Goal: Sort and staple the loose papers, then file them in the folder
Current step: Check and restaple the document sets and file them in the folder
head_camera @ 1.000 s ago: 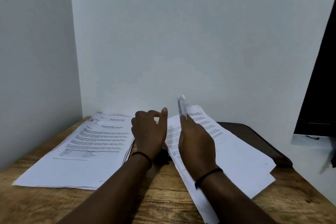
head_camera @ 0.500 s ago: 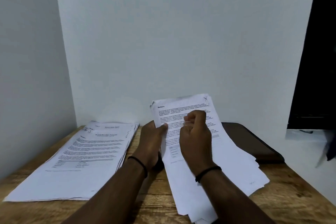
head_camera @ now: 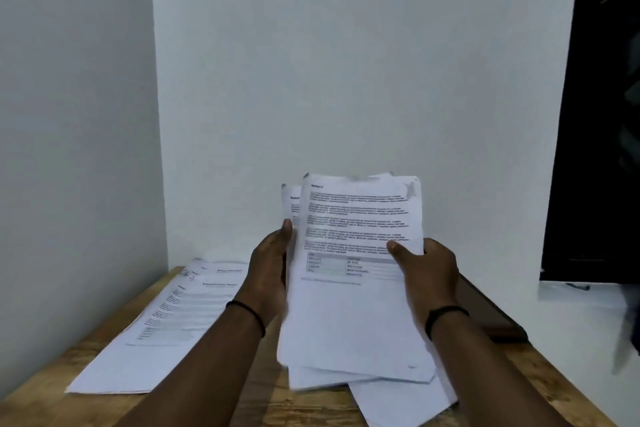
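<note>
From the head camera, the left grip and right grip each clasped a side of a raised sheaf of papers above the desk; another stack lay flat to the left.

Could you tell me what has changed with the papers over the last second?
Both hands, left hand and right hand, have taken hold of the right-hand bundle and raised it upright off the table. The left stack stayed flat.
</note>
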Action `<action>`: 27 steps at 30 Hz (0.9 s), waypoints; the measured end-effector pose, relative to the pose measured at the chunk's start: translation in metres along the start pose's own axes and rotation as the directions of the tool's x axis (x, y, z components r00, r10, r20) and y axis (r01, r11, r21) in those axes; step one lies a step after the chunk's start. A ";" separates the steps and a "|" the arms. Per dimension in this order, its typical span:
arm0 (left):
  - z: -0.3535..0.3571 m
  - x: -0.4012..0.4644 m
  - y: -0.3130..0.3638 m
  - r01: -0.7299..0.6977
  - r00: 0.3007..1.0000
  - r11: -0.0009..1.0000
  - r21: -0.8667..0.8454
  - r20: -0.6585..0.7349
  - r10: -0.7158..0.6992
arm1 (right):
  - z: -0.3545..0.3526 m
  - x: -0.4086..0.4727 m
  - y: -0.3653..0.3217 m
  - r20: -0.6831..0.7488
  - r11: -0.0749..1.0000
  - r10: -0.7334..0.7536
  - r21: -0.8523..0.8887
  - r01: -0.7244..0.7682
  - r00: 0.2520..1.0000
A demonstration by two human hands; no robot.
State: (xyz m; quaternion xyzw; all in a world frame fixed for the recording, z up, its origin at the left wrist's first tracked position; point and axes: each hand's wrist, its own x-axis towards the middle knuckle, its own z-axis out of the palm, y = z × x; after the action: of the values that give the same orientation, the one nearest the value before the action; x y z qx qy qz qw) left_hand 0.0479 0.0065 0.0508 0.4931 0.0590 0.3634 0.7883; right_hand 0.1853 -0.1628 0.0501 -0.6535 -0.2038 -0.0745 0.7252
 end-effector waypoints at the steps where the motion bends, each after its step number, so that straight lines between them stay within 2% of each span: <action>1: -0.001 -0.003 0.005 0.001 1.000 0.999 0.041 -0.014 0.000 | 0.001 -0.004 -0.010 -0.004 1.000 -0.018 0.015 0.018 1.000; 3: -0.003 -0.014 0.017 -0.023 0.996 0.987 0.156 -0.077 0.035 | 0.004 -0.013 -0.033 0.012 0.998 -0.056 -0.003 0.056 0.998; 6: -0.010 -0.026 0.037 -0.096 0.979 0.956 0.276 -0.146 0.141 | 0.008 -0.027 -0.060 0.033 0.983 -0.120 -0.138 0.123 0.992; 10: -0.010 -0.045 0.081 -0.258 0.890 0.849 0.461 -0.229 0.395 | 0.005 -0.041 -0.078 -0.025 0.926 -0.217 -0.322 0.198 0.976; 13: -0.017 -0.055 0.117 -0.326 0.829 0.815 0.478 -0.270 0.490 | -0.002 -0.050 -0.082 -0.018 0.819 -0.277 -0.528 0.226 0.961; 17: -0.030 -0.063 0.151 -0.306 0.856 0.883 0.355 -0.303 0.418 | -0.007 -0.056 -0.086 -0.004 0.750 -0.219 -0.641 0.165 0.976; 19: -0.030 -0.069 0.156 -0.291 0.876 0.883 0.367 -0.268 0.400 | -0.005 -0.059 -0.087 0.030 0.764 -0.191 -0.624 0.167 0.981; 22: -0.027 -0.073 0.150 -0.251 0.881 0.871 0.423 -0.274 0.387 | 0.005 -0.069 -0.098 0.150 0.825 -0.214 -0.502 0.261 0.965; 24: -0.027 -0.071 0.139 -0.201 0.894 0.895 0.399 -0.298 0.334 | 0.012 -0.078 -0.109 0.221 0.877 -0.226 -0.377 0.297 0.949; 27: -0.020 -0.072 0.120 -0.106 0.929 0.923 0.370 -0.295 0.225 | 0.024 -0.085 -0.119 0.294 0.974 -0.162 -0.103 0.200 0.942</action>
State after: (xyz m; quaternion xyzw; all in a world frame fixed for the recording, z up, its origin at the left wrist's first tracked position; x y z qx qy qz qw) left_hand -0.0754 0.0058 0.1195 0.5593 0.2115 0.4910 0.6335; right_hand 0.0592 -0.1685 0.1280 -0.6820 -0.3595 -0.0600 0.6340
